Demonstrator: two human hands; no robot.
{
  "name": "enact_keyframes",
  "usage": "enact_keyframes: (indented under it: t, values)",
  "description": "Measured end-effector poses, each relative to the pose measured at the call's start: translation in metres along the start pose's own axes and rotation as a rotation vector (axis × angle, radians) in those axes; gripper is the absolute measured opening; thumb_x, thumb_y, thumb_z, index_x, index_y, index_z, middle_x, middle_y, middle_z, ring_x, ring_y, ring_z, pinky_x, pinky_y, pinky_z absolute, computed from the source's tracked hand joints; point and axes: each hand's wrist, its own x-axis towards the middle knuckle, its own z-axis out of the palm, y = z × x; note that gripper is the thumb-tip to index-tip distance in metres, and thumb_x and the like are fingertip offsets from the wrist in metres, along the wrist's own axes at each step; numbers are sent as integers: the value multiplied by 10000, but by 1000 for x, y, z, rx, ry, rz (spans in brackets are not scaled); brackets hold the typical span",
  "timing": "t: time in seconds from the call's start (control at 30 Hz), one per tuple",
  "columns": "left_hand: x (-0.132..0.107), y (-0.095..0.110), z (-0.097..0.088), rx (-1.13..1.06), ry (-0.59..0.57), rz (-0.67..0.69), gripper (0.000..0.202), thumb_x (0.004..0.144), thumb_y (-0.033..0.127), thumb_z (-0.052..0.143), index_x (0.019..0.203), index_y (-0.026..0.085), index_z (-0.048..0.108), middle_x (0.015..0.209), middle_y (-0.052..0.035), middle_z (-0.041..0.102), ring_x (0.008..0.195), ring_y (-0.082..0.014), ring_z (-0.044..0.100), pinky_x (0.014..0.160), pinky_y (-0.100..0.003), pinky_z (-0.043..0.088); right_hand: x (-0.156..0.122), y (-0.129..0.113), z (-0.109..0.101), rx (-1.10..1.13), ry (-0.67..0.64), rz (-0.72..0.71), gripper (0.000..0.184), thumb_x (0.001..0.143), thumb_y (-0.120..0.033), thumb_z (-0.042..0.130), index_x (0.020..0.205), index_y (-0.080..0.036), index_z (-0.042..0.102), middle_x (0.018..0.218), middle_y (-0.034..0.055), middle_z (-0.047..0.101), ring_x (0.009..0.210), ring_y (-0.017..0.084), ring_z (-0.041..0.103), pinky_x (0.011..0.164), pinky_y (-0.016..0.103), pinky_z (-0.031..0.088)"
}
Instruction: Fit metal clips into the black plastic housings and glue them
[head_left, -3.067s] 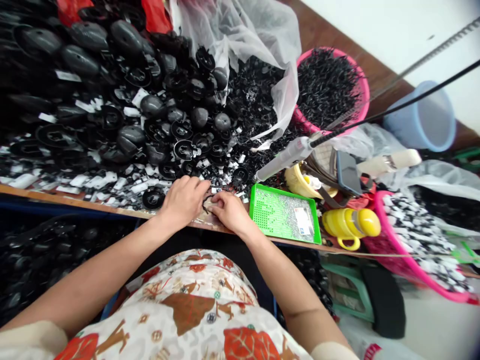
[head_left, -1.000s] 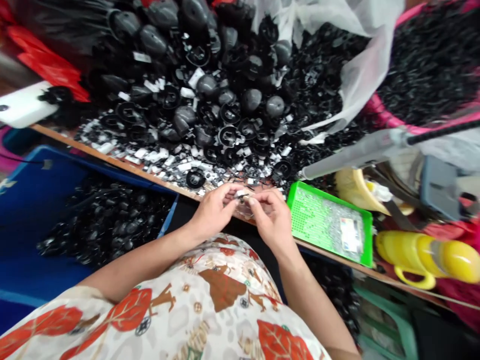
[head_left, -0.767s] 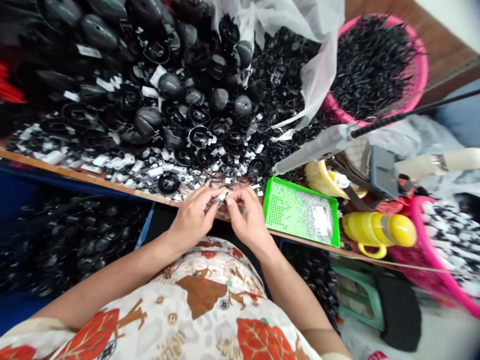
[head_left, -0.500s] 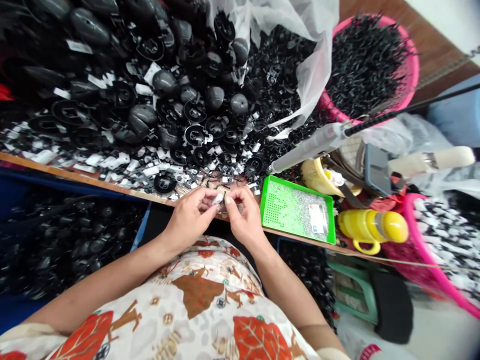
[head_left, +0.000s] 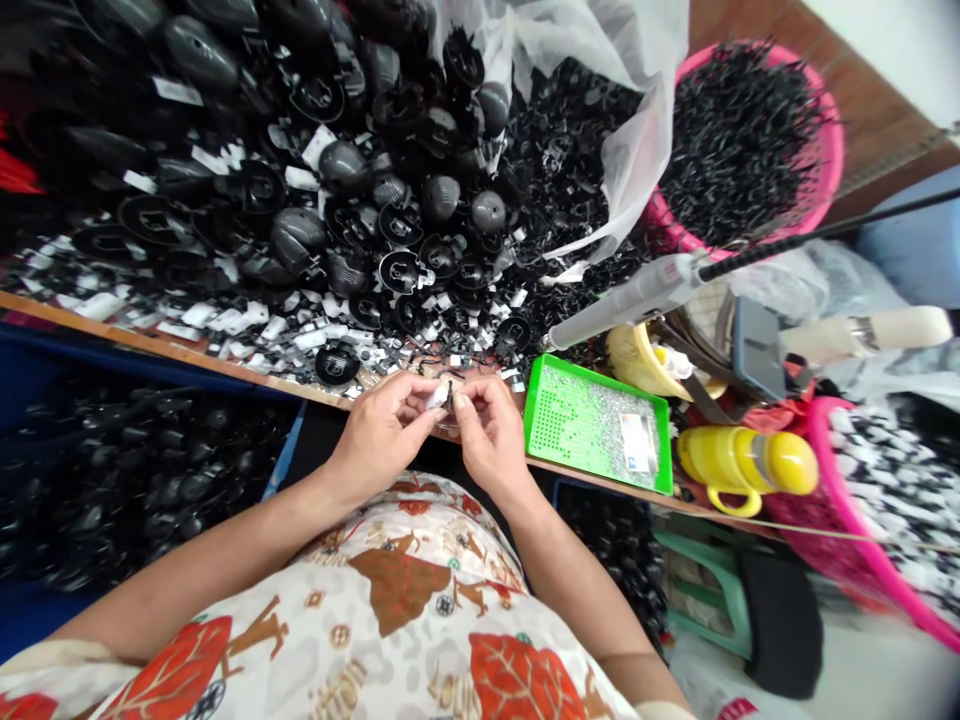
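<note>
Pinched in the fingers of my left hand [head_left: 386, 425] is a small white plastic part [head_left: 436, 398]. My right hand [head_left: 489, 425] closes thumb and finger on a small black plastic piece [head_left: 450, 392], held right against the white part. Both hands meet at the front edge of the bench, and the fingers partly cover the two pieces. Loose white parts [head_left: 322, 338] and a round black shell [head_left: 336, 364] lie just beyond my left hand. To the right of my right hand is a green tray [head_left: 534, 400] with many tiny metallic pieces in it.
Glossy dark shells [head_left: 296, 240] heap across the bench. A grey electric screwdriver [head_left: 622, 298] hangs at right on a black cord. Further right are a yellow bottle [head_left: 739, 460], a pink basket [head_left: 831, 160] of black strips and another pink basket [head_left: 840, 480] of white parts.
The view has shifted slightly, so the bench things appear a little further right and lower. My hands keep almost the same pinch, with the black piece showing more clearly beside the white part.
</note>
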Motion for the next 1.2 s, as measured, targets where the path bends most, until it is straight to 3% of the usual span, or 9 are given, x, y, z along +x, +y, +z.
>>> enact_keyframes:
  t: [0.27,0.37,0.5,0.6,0.8,0.9,1.03,1.13,1.2]
  values:
    - [2,-1,-9,-161,-241,-104,261,875,212,642,1131,174,678,944,-56,755,821,-176,728,744,-290,591,15,-6,-25,12,-222,-60,85,867,-266,768,951,-260,759,989,27,674,979,175,640,899,349,533]
    - [-2,-2,-11,-139,-288,-93,276,864,178,632,1136,188,677,977,-51,750,837,-174,718,740,-284,570,19,-8,-27,82,-356,17,29,854,-257,785,884,-256,786,851,1,702,827,150,656,802,312,545]
    - [-4,0,-14,8,-226,-58,258,877,169,602,1118,205,687,978,-37,748,851,-172,695,785,-307,547,15,-7,-15,79,-262,61,22,869,-248,768,866,-227,773,805,2,723,727,139,652,681,274,535]
    - [-2,2,-17,-82,-139,-119,225,857,192,615,1067,192,697,971,-39,744,840,-170,684,795,-316,554,9,-7,-5,-25,-164,-144,87,933,-207,681,977,-221,754,900,32,729,850,161,679,771,302,566]
    - [-1,6,-19,-416,-64,-407,221,776,227,654,979,148,687,766,-12,691,658,-149,651,635,-285,565,5,-6,10,-532,-250,-571,286,956,-220,614,1234,-157,636,1125,155,698,1039,273,660,863,434,581]
    - [1,9,-31,-117,-71,-227,265,838,226,612,1078,164,708,941,-69,748,879,-213,710,812,-370,593,12,-2,15,-543,-190,-587,187,940,-219,629,1119,-163,626,963,110,700,882,243,656,747,380,574]
    - [12,-3,-63,570,303,128,397,880,241,645,1269,168,667,1427,-171,622,1366,-348,509,1170,-564,358,20,10,9,-402,-31,-443,232,877,-304,746,1038,-195,621,877,39,671,731,173,627,655,309,547]
    - [21,-24,-79,839,388,159,326,895,230,647,1211,162,694,1589,-195,468,1484,-423,348,1194,-644,236,18,19,0,-359,8,-403,291,844,-297,784,1072,-204,629,951,53,691,760,172,644,669,316,549]
    - [23,-33,-77,845,383,188,245,913,204,614,1133,179,719,1559,-176,513,1480,-413,360,1192,-640,236,13,20,-3,-304,19,-391,330,829,-286,798,1105,-215,631,1006,71,696,843,198,670,710,342,563]
